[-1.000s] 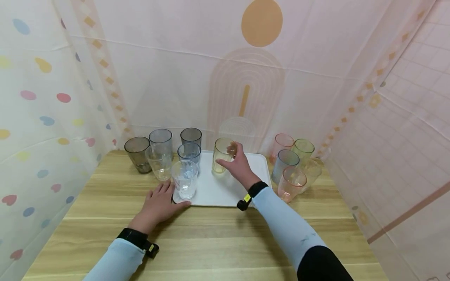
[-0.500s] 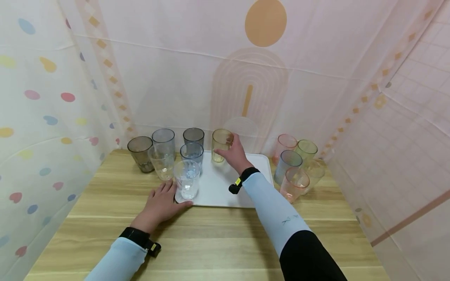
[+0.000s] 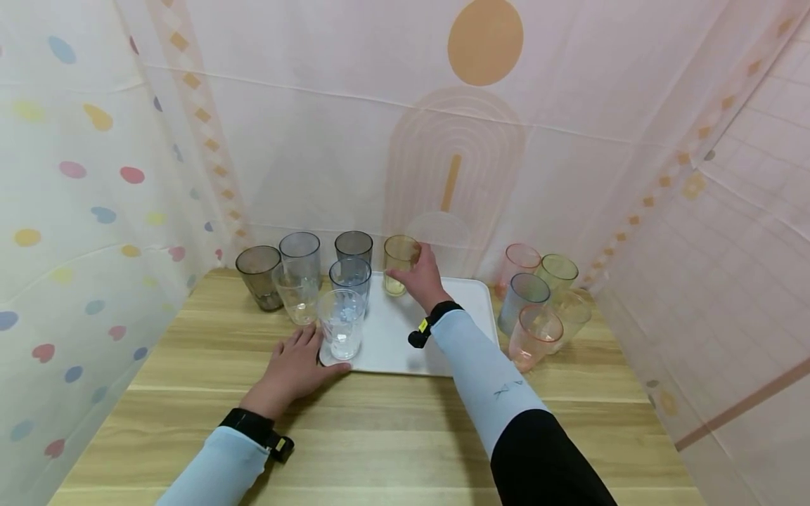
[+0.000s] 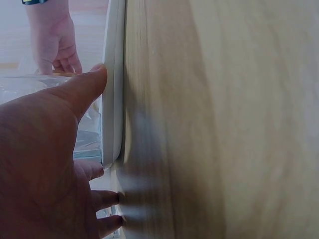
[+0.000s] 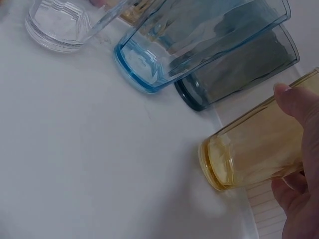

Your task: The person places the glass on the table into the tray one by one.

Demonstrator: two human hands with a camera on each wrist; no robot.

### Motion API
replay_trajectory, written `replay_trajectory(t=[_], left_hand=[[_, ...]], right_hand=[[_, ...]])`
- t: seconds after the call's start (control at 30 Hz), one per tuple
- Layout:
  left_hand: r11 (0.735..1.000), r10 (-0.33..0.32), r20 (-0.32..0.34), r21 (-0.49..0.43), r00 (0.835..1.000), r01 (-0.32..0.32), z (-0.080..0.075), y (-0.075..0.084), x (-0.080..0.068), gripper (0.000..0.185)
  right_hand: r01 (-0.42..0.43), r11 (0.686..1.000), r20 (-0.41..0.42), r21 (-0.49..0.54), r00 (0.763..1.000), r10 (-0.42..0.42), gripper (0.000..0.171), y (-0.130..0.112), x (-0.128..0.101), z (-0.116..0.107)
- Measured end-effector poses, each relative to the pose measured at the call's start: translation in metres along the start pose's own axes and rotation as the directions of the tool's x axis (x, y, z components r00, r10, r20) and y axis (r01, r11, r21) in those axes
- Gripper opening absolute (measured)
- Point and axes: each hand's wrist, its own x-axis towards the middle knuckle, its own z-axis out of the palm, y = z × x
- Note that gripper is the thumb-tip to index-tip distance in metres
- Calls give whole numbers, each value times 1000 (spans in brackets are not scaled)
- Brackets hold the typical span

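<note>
My right hand (image 3: 424,278) grips a yellow tumbler (image 3: 399,261) by its side, between thumb and fingers, at the back of a white tray (image 3: 392,344). In the right wrist view the tumbler's base (image 5: 217,164) is close over the tray's back edge. To its left stand a dark grey tumbler (image 5: 239,72), a blue tumbler (image 5: 149,59) and a clear tumbler (image 3: 340,330) in a row on the tray. My left hand (image 3: 292,371) rests at the tray's front left corner, fingers spread. Its thumb (image 4: 89,89) lies along the front rim.
Left of the tray stand a brown-grey tumbler (image 3: 261,277), a bluish-grey tumbler (image 3: 302,256) and a clear one (image 3: 296,299). Several coloured tumblers, including a pink tumbler (image 3: 534,341) and a blue one (image 3: 522,309), cluster at the right. A patterned cloth (image 3: 316,140) hangs behind the wooden table (image 3: 392,436).
My right hand has carried the yellow tumbler toward the tray's back edge, then slightly down. My left hand stays at the tray's corner. The head view has shifted a little.
</note>
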Motion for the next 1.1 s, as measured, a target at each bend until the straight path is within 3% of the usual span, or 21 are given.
replay_trajectory(t=[1.1], left_hand=[[1000, 1, -6, 18, 1000, -1, 2, -3, 1, 123]], right_hand=[[6, 1000, -14, -28, 1000, -6, 102, 2, 8, 17]])
